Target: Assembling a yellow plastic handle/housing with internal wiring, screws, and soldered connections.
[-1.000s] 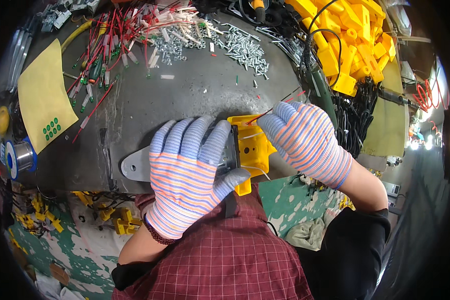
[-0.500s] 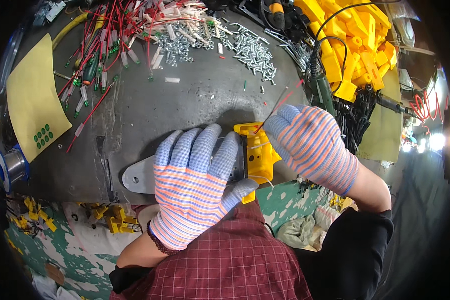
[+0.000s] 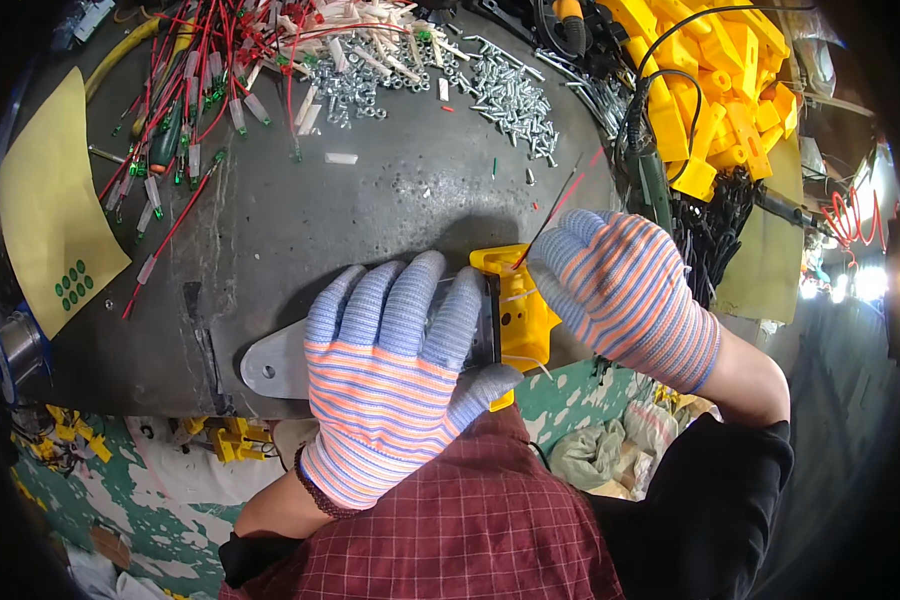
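Note:
My left hand (image 3: pixel 390 370), in a striped knit glove, lies with its fingers spread over a grey metal plate (image 3: pixel 270 372) with a rounded end and a hole. Its thumb reaches the lower end of a yellow plastic housing (image 3: pixel 522 318), which adjoins a dark-edged part mostly under the hand. White ties or cords cross the housing. My gloved right hand (image 3: pixel 610 290) is closed beside the housing's upper right corner. It pinches thin red and black wires (image 3: pixel 547 222) that rise out of the housing; their free ends stick up past the fingers. The fingertips themselves are partly hidden.
Red wires with green-tipped ends (image 3: pixel 190 130) lie at the left, by a yellow sheet (image 3: pixel 55 200) and a solder spool (image 3: pixel 18 345). Loose screws (image 3: pixel 515 100) and nuts (image 3: pixel 345 90) are spread at the back. Yellow plastic parts (image 3: pixel 720 90) are heaped at the back right.
The view has shifted slightly. Both hands keep nearly the same places, and the right hand still pinches the wires, whose free ends have swung a little.

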Demonstrator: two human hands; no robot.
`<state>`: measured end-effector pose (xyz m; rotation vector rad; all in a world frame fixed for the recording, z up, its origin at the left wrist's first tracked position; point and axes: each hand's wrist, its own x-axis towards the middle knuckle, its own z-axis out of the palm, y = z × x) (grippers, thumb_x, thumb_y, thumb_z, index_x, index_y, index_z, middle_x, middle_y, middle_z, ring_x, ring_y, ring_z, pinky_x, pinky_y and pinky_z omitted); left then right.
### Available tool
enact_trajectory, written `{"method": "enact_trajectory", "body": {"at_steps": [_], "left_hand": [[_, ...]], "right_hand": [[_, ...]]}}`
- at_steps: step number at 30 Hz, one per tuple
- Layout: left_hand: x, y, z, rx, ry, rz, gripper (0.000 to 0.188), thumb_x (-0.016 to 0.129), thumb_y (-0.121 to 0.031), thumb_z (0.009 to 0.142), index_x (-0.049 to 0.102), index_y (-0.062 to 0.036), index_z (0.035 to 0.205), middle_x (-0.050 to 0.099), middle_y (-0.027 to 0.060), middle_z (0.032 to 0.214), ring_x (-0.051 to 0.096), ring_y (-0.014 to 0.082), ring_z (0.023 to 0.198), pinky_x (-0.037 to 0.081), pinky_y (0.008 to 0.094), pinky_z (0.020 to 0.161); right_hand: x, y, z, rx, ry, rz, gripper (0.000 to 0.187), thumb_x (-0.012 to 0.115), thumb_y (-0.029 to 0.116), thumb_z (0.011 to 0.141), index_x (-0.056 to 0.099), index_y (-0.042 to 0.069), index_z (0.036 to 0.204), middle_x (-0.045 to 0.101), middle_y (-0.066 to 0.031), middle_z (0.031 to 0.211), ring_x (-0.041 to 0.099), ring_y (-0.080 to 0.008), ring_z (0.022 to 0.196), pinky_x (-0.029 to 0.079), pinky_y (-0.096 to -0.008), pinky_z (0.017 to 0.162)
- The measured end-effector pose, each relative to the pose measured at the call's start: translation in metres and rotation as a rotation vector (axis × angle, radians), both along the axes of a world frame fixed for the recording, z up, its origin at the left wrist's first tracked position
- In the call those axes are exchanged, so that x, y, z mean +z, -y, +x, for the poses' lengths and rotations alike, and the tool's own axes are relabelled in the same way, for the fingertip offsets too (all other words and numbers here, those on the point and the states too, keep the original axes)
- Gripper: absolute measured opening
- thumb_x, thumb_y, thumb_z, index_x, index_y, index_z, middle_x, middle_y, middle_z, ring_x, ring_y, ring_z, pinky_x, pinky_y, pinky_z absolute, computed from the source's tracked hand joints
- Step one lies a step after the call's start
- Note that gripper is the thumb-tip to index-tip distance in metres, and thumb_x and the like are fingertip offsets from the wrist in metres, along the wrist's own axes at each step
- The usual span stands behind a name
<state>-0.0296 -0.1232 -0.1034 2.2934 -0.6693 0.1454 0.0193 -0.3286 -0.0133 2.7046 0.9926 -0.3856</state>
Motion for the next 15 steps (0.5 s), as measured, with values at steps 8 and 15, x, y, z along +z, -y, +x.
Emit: {"method": "enact_trajectory", "body": {"at_steps": [8, 15], "left_hand": [[0.001, -0.001, 0.0, -0.009, -0.034, 0.014, 0.064, 0.062, -0.06, 0.08, 0.059, -0.0106, 0.12, 0.057, 0.0125, 0.121, 0.053, 0.0327, 0.108, 0.039, 0.0495, 0.097], [0.0, 0.001, 0.002, -0.008, -0.039, 0.028, 0.063, 0.058, -0.062, 0.082, 0.059, -0.0107, 0.119, 0.058, 0.0118, 0.119, 0.054, 0.0318, 0.106, 0.039, 0.049, 0.096]], "right_hand": [[-0.013, 0.02, -0.007, -0.243, -0.166, 0.414, 0.017, 0.065, 0.018, 0.081, 0.065, 0.002, 0.085, 0.063, -0.0138, 0.071, 0.064, -0.0331, 0.069, 0.052, -0.0422, 0.062], [-0.014, 0.027, 0.004, -0.394, -0.386, 0.516, 0.012, 0.068, 0.015, 0.082, 0.069, 0.004, 0.088, 0.065, -0.0134, 0.083, 0.065, -0.0329, 0.077, 0.053, -0.0382, 0.069]]}}
